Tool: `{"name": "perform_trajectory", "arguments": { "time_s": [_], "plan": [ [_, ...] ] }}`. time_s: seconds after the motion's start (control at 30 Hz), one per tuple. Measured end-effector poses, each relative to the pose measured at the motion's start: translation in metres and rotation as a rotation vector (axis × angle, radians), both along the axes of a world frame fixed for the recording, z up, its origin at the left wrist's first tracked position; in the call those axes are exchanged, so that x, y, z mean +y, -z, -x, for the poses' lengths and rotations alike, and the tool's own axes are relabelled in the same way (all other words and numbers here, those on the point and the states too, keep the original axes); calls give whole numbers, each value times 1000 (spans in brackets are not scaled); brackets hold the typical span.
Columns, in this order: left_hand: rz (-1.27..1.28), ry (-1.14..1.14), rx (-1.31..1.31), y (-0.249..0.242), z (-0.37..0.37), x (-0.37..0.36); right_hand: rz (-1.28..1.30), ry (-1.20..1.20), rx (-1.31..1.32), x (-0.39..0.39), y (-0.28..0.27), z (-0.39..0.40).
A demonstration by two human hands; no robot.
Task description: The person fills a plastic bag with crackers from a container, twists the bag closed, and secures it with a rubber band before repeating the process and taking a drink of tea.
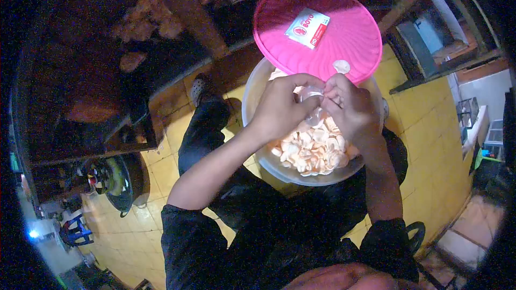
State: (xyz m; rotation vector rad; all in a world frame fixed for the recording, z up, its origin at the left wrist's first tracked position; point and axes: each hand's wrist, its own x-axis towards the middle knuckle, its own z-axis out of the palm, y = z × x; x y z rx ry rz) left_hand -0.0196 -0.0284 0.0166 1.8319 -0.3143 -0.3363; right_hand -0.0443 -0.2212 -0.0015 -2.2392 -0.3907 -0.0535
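Both my hands meet above a large clear plastic tub [252,99] filled partway with pale orange crackers [317,150]. My left hand [287,102] pinches one side of a small clear plastic bag [313,94]. From the other side, my right hand [346,104] has its fingers closed on the bag's edge. Part of the bag is hidden behind the fingers. A pink round lid [344,27] lies tilted across the tub's far rim. On the lid rest a white-and-red packet marked BOYO [308,28] and a single cracker [341,66] near its lower edge.
The tub stands between my legs on a yellow tiled floor [424,129]. Dark wooden furniture [177,21] runs along the far left. A dark basin [119,182] sits on the floor at left, and a blue stool [79,231] farther back. Wooden shelving [446,27] stands at right.
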Motion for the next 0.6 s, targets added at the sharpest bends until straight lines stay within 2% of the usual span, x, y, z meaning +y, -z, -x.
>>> {"name": "perform_trajectory", "arguments": {
  "time_s": [0.07, 0.13, 0.17, 0.23, 0.27, 0.33, 0.47, 0.57, 0.6],
  "plan": [
    [0, -7, -86, 9, -3, 3, -57, -7, 26, 1, -1, -3],
    [3, -17, -174, 11, -5, 7, -455, -103, 327, 4, -7, -6],
    [-20, -58, -240, 10, -6, 10, -451, -103, 325, -1, -9, -12],
    [-96, -120, -308, 4, -10, 16, 25, -5, -174, -17, -11, -28],
    [-96, -128, -312, 3, -12, 17, 25, -12, -179, -17, -9, -37],
    [-46, -158, -321, 2, -13, 21, 495, 131, -466, -15, 5, -50],
    [-48, -225, -273, -12, -17, 21, 549, 103, -467, -20, 39, -60],
    [43, -256, -197, -14, -22, 22, 523, 191, -454, -12, 35, -61],
    [75, -217, -134, -14, -23, 24, 352, 226, -442, -8, 23, -57]
  ]
}}
